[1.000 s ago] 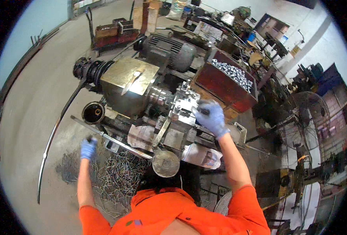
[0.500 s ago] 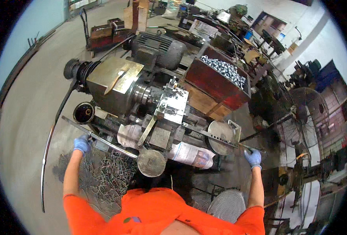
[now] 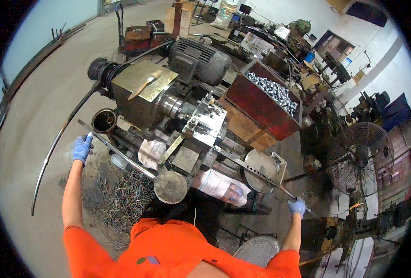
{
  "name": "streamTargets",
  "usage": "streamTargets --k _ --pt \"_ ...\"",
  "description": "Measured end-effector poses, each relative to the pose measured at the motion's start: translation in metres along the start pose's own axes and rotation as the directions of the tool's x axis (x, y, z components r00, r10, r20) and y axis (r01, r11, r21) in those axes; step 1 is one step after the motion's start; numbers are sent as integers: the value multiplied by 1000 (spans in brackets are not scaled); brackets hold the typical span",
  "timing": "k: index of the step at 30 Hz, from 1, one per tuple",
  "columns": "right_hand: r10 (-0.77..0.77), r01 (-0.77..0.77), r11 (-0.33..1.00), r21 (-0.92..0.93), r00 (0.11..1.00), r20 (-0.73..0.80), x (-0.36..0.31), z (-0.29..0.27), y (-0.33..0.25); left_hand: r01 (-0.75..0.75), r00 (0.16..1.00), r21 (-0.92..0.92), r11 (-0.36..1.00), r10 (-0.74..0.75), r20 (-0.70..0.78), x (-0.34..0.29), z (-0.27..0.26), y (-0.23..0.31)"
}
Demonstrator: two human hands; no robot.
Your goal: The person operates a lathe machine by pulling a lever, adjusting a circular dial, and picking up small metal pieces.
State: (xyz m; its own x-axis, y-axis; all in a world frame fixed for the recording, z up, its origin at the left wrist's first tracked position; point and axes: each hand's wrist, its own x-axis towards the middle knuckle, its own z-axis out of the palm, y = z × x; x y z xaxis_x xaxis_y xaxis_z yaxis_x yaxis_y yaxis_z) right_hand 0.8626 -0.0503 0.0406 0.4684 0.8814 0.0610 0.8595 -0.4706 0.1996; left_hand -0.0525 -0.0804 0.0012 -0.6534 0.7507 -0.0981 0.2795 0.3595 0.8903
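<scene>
My left hand, in a blue glove, is raised beside the upper end of a long metal bar slanting down to a round metal plate. Its fingers are bent together around a small pale tip that I cannot make out. Out to the right, my gloved right hand is closed on the end of a lever, a flat bar with a row of holes. Between the hands stands a lathe-like machine with a metal spindle and a bright tool slide.
A red box of small shiny metal parts stands behind the machine, near a motor. A metal pot sits by the left hand. Thin metal scraps cover the floor. A caged fan is at right; a round stool is below.
My left hand has moved up and left, from the middle of the bar towards its upper end. My right hand keeps its hold on the lever and is somewhat lower. The view has shifted.
</scene>
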Motion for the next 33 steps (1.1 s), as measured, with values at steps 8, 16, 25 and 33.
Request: streamTargets --k 8,16,25,33 --pt "247 -248 969 20 968 40 -184 24 87 158 948 -201 967 -206 -242 40 56 -8" --pt "526 -527 848 -52 826 203 -266 64 152 93 841 -56 994 -109 -530 55 74 -30" --pt "549 -545 836 -71 827 120 -272 79 160 86 873 -192 978 -167 -458 61 73 -36" --pt "538 -538 842 -29 835 115 -277 70 149 125 861 -130 984 -173 -478 80 72 -57"
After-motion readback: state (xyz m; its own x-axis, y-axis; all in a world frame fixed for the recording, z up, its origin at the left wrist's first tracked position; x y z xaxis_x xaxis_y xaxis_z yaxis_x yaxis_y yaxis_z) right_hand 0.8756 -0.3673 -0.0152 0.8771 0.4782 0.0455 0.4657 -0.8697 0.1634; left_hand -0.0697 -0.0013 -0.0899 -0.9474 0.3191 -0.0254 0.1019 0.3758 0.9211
